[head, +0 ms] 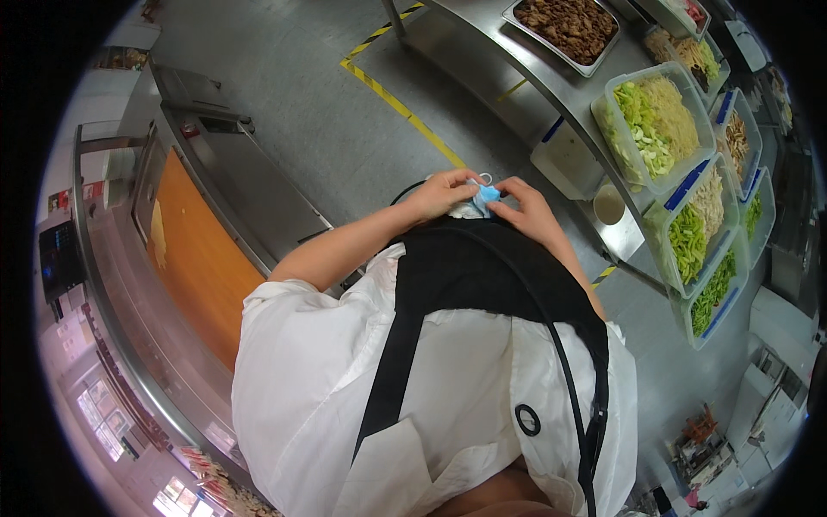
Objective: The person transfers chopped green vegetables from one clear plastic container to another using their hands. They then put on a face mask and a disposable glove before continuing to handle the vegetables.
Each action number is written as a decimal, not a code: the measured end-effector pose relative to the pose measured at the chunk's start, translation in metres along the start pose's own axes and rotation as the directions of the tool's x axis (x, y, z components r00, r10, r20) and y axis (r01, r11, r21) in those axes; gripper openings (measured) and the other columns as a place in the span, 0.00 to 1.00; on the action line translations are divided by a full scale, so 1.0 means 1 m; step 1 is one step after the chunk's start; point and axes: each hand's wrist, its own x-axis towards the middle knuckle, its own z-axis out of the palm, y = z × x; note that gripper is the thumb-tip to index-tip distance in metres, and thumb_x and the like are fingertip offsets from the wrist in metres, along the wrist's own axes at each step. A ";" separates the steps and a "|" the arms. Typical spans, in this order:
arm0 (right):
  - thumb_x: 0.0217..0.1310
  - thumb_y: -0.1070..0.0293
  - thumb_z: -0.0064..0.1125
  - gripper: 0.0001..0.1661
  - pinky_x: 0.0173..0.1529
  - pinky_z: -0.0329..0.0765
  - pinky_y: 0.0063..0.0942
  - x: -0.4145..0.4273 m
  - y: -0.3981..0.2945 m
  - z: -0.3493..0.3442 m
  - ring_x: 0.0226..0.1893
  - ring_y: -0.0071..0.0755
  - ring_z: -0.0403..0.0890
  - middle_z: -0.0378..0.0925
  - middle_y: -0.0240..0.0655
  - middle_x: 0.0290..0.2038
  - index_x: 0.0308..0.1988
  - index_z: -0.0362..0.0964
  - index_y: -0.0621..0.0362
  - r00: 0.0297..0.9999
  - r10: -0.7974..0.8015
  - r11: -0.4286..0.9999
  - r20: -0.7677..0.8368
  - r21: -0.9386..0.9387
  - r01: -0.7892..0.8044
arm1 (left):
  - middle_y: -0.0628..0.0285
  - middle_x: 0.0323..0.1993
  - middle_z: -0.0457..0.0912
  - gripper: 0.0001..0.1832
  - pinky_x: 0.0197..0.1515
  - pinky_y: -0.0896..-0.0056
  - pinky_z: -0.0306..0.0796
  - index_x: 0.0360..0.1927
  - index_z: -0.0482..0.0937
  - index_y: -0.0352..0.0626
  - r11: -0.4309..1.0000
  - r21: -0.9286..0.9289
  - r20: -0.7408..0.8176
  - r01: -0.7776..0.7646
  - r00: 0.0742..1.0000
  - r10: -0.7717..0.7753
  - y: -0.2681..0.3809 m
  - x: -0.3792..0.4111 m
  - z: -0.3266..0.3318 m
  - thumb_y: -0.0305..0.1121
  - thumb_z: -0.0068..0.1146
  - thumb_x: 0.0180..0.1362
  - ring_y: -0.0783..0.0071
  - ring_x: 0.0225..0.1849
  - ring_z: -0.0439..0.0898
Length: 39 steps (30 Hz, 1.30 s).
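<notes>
A crumpled blue and white disposable face mask is between my hands, in front of the black apron. My left hand pinches its left side with thumb and fingers, close to a white ear loop. The thumb and bent fingers of my right hand grip the mask's right edge. Folds hide most of the mask's shape. A whitish part hangs below my left fingers, partly covered by them.
On the right, a stainless steel table carries a metal tray of browned meat and several plastic tubs of cut vegetables. A lower shelf holds a plastic container. To the left stands a counter with an orange-brown board. Yellow tape marks the floor.
</notes>
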 end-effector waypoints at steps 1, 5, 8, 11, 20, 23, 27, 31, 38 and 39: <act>0.52 0.66 0.60 0.12 0.38 0.70 0.26 0.004 0.001 0.000 0.31 0.30 0.75 0.72 0.35 0.26 0.34 0.71 0.63 1.000 0.015 0.999 0.018 0.029 -0.015 | 0.66 0.40 0.76 0.13 0.47 0.78 0.67 0.46 0.72 0.39 1.000 -0.015 -0.034 -0.014 0.999 0.013 0.000 -0.002 0.001 0.32 0.52 0.59 0.80 0.43 0.73; 0.56 0.67 0.57 0.07 0.34 0.65 0.17 0.017 0.007 -0.018 0.28 0.16 0.69 0.69 0.25 0.25 0.32 0.70 0.58 0.965 0.241 0.906 -0.106 0.381 -0.184 | 0.64 0.40 0.76 0.15 0.45 0.76 0.68 0.43 0.71 0.40 0.991 0.105 -0.099 -0.085 0.990 0.096 -0.012 -0.018 -0.001 0.29 0.58 0.54 0.80 0.43 0.73; 0.57 0.67 0.57 0.06 0.35 0.69 0.19 0.017 0.004 -0.043 0.29 0.17 0.71 0.72 0.25 0.27 0.34 0.70 0.56 0.912 0.396 0.708 -0.107 0.667 -0.230 | 0.62 0.38 0.76 0.12 0.44 0.73 0.69 0.41 0.71 0.39 0.830 0.500 0.137 -0.248 0.969 0.207 -0.014 -0.020 -0.008 0.28 0.57 0.54 0.80 0.42 0.74; 0.57 0.67 0.56 0.07 0.38 0.76 0.25 0.015 0.003 -0.053 0.31 0.23 0.77 0.76 0.29 0.29 0.36 0.70 0.55 0.893 0.442 0.577 -0.088 0.789 -0.208 | 0.54 0.37 0.74 0.07 0.41 0.67 0.68 0.36 0.72 0.38 0.675 0.615 0.343 -0.407 0.909 0.236 -0.025 -0.021 -0.012 0.30 0.50 0.56 0.64 0.39 0.74; 0.58 0.66 0.54 0.06 0.37 0.79 0.32 0.017 0.025 -0.043 0.30 0.29 0.79 0.76 0.31 0.31 0.35 0.68 0.55 0.857 0.506 0.477 -0.098 0.860 -0.183 | 0.50 0.36 0.77 0.17 0.45 0.62 0.64 0.30 0.76 0.34 0.676 0.722 0.330 -0.148 0.932 -0.148 -0.091 0.079 -0.022 0.38 0.41 0.54 0.60 0.38 0.72; 0.59 0.66 0.53 0.06 0.35 0.78 0.31 0.008 0.027 -0.050 0.28 0.29 0.78 0.75 0.31 0.29 0.34 0.67 0.55 0.833 0.528 0.476 -0.165 0.870 -0.129 | 0.50 0.34 0.79 0.18 0.45 0.61 0.65 0.31 0.77 0.35 0.595 0.797 0.155 0.102 0.918 -0.366 -0.076 0.094 -0.008 0.40 0.43 0.51 0.58 0.38 0.74; 0.60 0.66 0.52 0.06 0.34 0.78 0.30 -0.007 0.027 -0.067 0.27 0.31 0.79 0.75 0.33 0.28 0.34 0.67 0.56 0.780 0.571 0.485 -0.258 0.872 -0.066 | 0.44 0.36 0.79 0.19 0.44 0.56 0.67 0.33 0.79 0.34 0.231 0.931 0.355 -0.282 0.847 -0.395 -0.108 0.126 -0.016 0.40 0.44 0.50 0.49 0.41 0.76; 0.60 0.66 0.51 0.06 0.33 0.78 0.31 -0.023 0.032 -0.074 0.26 0.31 0.78 0.75 0.33 0.27 0.35 0.67 0.56 0.740 0.596 0.472 -0.310 0.882 -0.011 | 0.42 0.31 0.79 0.18 0.41 0.52 0.68 0.26 0.80 0.33 0.028 0.834 0.516 -0.551 0.760 -0.394 -0.112 0.144 -0.016 0.38 0.45 0.49 0.46 0.37 0.78; 0.60 0.66 0.51 0.06 0.34 0.78 0.33 -0.048 0.050 -0.081 0.26 0.31 0.78 0.76 0.33 0.28 0.36 0.67 0.56 0.683 0.654 0.430 -0.324 0.903 0.017 | 0.43 0.36 0.78 0.14 0.41 0.55 0.69 0.34 0.80 0.35 0.336 0.882 0.440 -0.330 0.830 -0.342 -0.038 0.104 0.005 0.35 0.47 0.52 0.47 0.40 0.77; 0.60 0.66 0.51 0.06 0.34 0.78 0.33 -0.050 0.051 -0.081 0.26 0.31 0.78 0.76 0.33 0.28 0.36 0.67 0.56 0.676 0.663 0.421 -0.321 0.907 0.017 | 0.43 0.37 0.78 0.14 0.42 0.55 0.69 0.36 0.79 0.36 0.397 0.858 0.466 -0.326 0.819 -0.335 -0.035 0.099 0.000 0.34 0.48 0.52 0.47 0.40 0.77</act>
